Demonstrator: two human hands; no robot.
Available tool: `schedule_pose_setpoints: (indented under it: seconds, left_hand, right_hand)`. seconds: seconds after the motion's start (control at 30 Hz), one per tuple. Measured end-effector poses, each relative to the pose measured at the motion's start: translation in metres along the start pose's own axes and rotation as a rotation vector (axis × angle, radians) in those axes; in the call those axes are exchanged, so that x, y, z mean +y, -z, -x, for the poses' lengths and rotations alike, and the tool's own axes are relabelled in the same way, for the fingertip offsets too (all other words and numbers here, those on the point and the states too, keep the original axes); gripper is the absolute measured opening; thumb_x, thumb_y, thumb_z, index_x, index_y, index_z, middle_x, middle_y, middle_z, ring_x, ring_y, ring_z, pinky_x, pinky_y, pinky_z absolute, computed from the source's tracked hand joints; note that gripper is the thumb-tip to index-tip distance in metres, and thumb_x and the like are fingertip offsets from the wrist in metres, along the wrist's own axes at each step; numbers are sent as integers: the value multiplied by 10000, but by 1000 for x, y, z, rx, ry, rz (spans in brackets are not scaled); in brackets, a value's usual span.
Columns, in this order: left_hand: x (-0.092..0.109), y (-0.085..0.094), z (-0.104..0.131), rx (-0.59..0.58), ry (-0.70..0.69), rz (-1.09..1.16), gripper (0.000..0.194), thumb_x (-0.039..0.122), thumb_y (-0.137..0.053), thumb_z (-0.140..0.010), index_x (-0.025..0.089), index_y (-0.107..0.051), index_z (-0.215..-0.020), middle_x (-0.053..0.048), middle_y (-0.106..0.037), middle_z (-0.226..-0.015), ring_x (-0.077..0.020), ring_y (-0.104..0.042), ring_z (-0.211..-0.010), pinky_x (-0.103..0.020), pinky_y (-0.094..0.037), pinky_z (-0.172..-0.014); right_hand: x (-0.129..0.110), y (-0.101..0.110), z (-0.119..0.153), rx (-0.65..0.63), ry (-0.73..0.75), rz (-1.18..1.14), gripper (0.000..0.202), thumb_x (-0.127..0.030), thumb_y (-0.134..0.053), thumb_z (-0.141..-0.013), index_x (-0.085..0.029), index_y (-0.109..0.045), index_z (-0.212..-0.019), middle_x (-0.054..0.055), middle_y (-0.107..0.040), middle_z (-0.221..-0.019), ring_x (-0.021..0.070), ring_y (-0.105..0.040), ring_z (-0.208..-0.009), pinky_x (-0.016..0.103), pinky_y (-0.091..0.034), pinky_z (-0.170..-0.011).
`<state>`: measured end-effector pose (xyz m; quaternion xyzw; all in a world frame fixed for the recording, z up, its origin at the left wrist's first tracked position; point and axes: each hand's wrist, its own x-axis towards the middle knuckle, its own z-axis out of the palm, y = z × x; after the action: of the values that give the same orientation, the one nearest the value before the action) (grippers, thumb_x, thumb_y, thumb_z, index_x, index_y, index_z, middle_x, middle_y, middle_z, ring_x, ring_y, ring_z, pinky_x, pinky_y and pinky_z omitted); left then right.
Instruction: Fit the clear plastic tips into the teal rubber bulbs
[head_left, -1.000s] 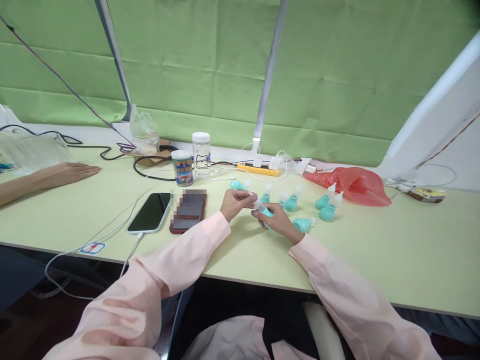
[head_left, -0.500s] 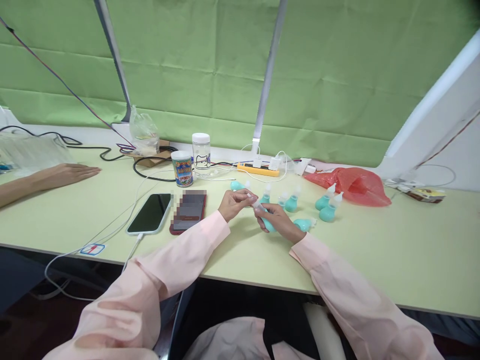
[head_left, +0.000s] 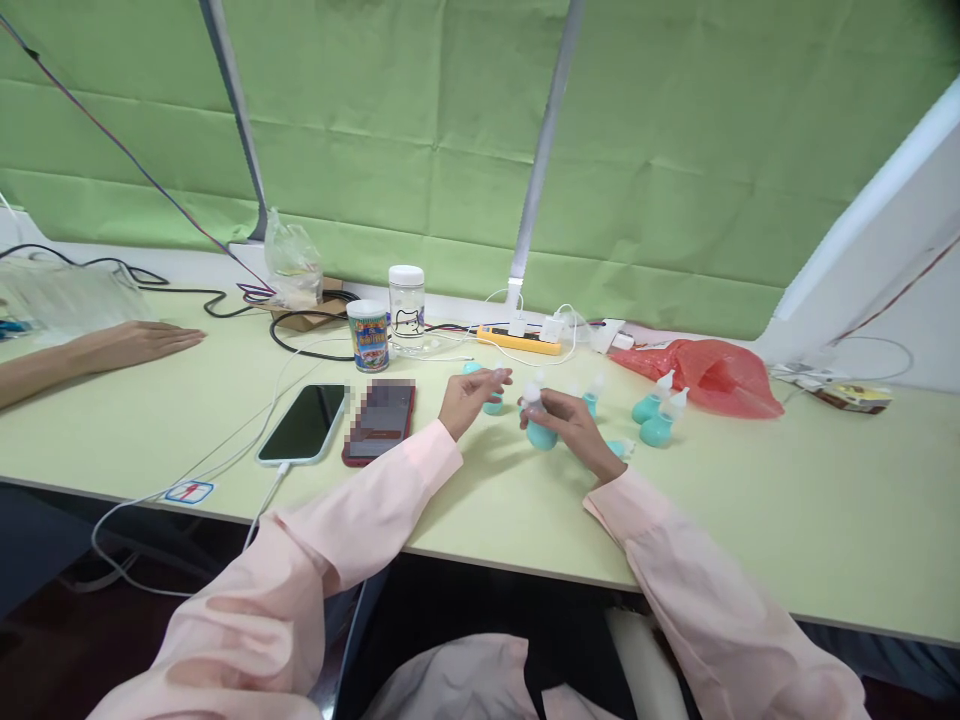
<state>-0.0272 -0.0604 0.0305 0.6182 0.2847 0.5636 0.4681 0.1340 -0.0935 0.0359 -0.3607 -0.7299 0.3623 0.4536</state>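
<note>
My right hand (head_left: 571, 425) holds a nasal aspirator (head_left: 541, 432) with a teal bulb and a clear, whitish top, roughly upright above the table. Just left of it, my left hand (head_left: 471, 398) is apart from the aspirator, its fingers stretched toward the right and nothing visible in them. Behind and beneath my hands are more teal aspirators, partly hidden; one teal bulb (head_left: 493, 404) shows beside my left fingers. Another aspirator (head_left: 621, 449) lies on its side by my right wrist. Two more stand to the right, the nearer aspirator (head_left: 657, 430) and the farther aspirator (head_left: 645, 408).
On the left lie a white-edged phone (head_left: 304, 425) on a cable and a red-cased phone (head_left: 380, 422). Behind them stand a printed can (head_left: 369, 340) and a clear jar (head_left: 406, 312). A yellow power strip (head_left: 519, 341) and red bag (head_left: 705, 375) lie farther back. Another person's hand (head_left: 142, 345) rests far left.
My left hand has come off the aspirator's tip and moved slightly left. My right hand has turned the aspirator more upright.
</note>
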Motion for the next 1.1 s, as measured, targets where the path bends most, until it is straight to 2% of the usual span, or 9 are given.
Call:
schedule_pose_setpoints:
  seconds: [0.1,0.17,0.3,0.4,0.53,0.63,0.9,1.0,1.1]
  left_hand:
    - [-3,13,-8,195,40,-100,342,338,-481,-678,85,-604,-872,-85,-606,-793,-134,-541,-688,-252,-452,-602]
    - [-6,22,-13,246,17,-301,301,269,-462,-679,92,-596,-882,-80,-603,-809,-137,-538,-703,-244,-449,-607]
    - [-10,35,-18,146,-63,-868,300,169,-391,-704,134,-561,-948,-68,-571,-883,-141,-527,-749,-271,-424,-715]
    - [-14,35,-15,17,-39,-1272,312,164,-381,-724,169,-524,-1001,-94,-481,-1025,-196,-486,-881,-318,-406,-751]
    - [-19,29,-10,-171,80,-1569,378,143,-357,-747,200,-432,-1113,-131,-383,-1131,-256,-421,-972,-365,-407,-718]
    - [-23,27,-9,-282,167,-1635,350,134,-337,-757,198,-466,-1076,-137,-434,-1067,-262,-416,-968,-355,-412,-681]
    - [-28,26,-12,-304,148,-1573,228,219,-369,-746,195,-556,-874,-97,-531,-883,-229,-483,-868,-318,-402,-645]
    - [-28,22,-9,-339,97,-1446,234,362,-445,-691,231,-561,-847,-64,-540,-877,-221,-504,-839,-312,-398,-659]
    - [-29,18,-7,-408,113,-1414,231,348,-463,-669,223,-579,-825,-69,-536,-878,-213,-519,-818,-295,-396,-662]
  right_hand:
    - [4,20,-1,242,72,155,209,-350,-550,-653,-157,-564,-731,30,-582,-723,159,-542,-699,295,-429,-680]
    - [7,34,0,409,115,284,213,-357,-544,-649,-153,-574,-704,33,-587,-714,162,-544,-686,301,-434,-679]
    - [13,59,-1,759,184,624,207,-347,-525,-646,-144,-566,-647,36,-570,-639,156,-527,-627,291,-429,-647]
    - [14,72,-3,898,123,836,206,-332,-468,-676,-146,-556,-683,42,-576,-658,159,-531,-640,293,-410,-657]
    - [18,87,-5,896,-98,1026,228,-310,-435,-670,-152,-524,-808,55,-577,-677,188,-532,-649,317,-387,-620]
    - [26,95,-4,844,-245,1090,351,-293,-448,-643,-128,-460,-952,88,-562,-665,233,-525,-652,325,-364,-554]
    - [55,107,-2,548,-395,1124,363,-204,-480,-585,-118,-439,-935,90,-524,-678,225,-502,-665,309,-355,-552]
    - [58,107,-1,559,-400,1114,392,-226,-489,-586,-115,-426,-958,85,-519,-692,218,-500,-670,302,-355,-547]
    - [54,103,-1,597,-398,1124,432,-251,-492,-602,-121,-394,-1002,91,-525,-743,229,-499,-721,311,-357,-560]
